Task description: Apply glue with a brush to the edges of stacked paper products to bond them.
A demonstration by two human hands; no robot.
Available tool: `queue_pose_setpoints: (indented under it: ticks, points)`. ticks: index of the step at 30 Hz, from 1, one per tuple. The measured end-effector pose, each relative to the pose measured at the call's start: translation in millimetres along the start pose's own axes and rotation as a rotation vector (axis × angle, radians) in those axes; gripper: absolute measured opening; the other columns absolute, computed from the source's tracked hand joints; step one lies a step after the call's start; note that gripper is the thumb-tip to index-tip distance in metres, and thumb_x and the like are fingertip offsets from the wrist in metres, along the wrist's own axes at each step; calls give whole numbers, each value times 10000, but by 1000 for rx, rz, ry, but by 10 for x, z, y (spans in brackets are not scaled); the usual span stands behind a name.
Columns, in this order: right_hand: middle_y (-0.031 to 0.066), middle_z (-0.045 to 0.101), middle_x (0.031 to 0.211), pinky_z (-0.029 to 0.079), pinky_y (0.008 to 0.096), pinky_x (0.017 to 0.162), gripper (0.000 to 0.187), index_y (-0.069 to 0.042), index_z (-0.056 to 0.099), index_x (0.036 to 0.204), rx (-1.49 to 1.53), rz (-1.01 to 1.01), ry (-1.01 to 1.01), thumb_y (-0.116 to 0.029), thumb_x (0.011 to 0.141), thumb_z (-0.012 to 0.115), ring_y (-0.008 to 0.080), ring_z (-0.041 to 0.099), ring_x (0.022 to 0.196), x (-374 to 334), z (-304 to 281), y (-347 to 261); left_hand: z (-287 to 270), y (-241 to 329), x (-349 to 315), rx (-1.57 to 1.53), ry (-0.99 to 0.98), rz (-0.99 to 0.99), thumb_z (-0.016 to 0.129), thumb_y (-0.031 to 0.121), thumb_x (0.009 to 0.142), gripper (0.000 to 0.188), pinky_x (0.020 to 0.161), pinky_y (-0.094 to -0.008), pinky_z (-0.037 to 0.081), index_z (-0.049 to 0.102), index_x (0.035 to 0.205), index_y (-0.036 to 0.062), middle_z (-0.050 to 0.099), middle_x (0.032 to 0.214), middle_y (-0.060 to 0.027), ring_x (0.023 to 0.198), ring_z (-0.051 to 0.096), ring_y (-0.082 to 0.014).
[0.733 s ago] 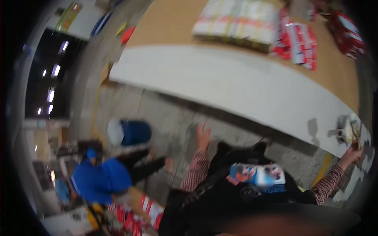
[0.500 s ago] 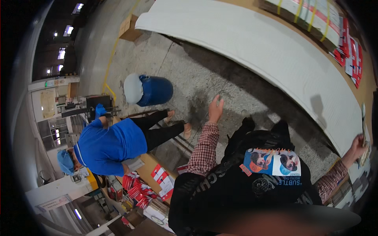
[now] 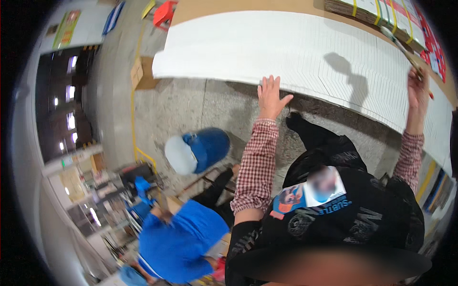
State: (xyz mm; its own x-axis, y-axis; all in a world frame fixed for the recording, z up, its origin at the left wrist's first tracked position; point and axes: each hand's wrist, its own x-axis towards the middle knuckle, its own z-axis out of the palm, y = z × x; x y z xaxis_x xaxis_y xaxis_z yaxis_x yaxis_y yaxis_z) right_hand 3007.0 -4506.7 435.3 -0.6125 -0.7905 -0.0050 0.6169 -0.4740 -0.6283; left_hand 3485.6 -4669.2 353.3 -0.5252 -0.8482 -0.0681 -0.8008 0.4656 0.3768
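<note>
A long band of white sheets [image 3: 267, 43], fanned so that their edges overlap in narrow steps, covers the table. My left hand [image 3: 271, 99] is open with fingers spread at the near edge of these sheets; whether it touches them I cannot tell. Over the right part of the band, my right hand [image 3: 416, 90] is closed around a long-handled brush [image 3: 405, 52]. The brush's pale end points toward the strapped stack, and a reddish tip shows below my fingers.
A strapped stack of printed boards [image 3: 372, 12] and red-and-white printed pieces [image 3: 436, 59] lie on the table's far right. A blue drum [image 3: 210, 148], a cardboard box [image 3: 144, 74] and a red stool [image 3: 164, 14] stand on the floor. A person in blue [image 3: 183, 238] works at lower left.
My view has turned toward the table. My left hand has come up to the sheets' edge. My right hand, holding the brush, has moved from the lower right over the sheets.
</note>
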Motion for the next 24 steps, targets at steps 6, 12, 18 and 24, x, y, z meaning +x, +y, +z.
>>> queue_pose_setpoints:
  ticks: [6, 12, 18, 24]
  points:
    - [159, 627, 850, 525, 304, 714, 281, 64, 621, 929, 182, 14, 135, -213, 889, 628, 254, 604, 805, -243, 883, 1085, -142, -273, 251, 344, -325, 480, 806, 475, 613, 1022, 1074, -594, 204, 300, 1424, 114, 193, 1496, -203, 1383, 155, -407]
    - [135, 623, 837, 507, 293, 685, 344, 36, 631, 932, 204, -198, 249, -300, 924, 561, 234, 590, 782, -207, 984, 2659, 521, -1313, 1129, 466, -423, 919, 797, 545, 563, 1133, 1062, -591, 218, 230, 1460, 148, 149, 1508, -220, 1378, 154, -428]
    - [121, 633, 892, 502, 311, 714, 366, 11, 625, 928, 2, -552, 571, -338, 944, 516, 221, 601, 810, -1337, 1142, 4261, 1445, -2425, 1178, 392, -355, 1084, 776, 526, 623, 1079, 1038, -587, 252, 232, 1456, 110, 172, 1468, -291, 1329, 187, -518]
    - [107, 635, 915, 490, 324, 730, 291, -10, 609, 897, -130, -784, 986, -279, 948, 508, 200, 602, 854, -2215, 1384, 5576, 1604, -2726, 1758, 382, -447, 1172, 716, 563, 692, 1049, 1020, -595, 265, 202, 1459, 67, 171, 1437, -355, 1284, 220, -569]
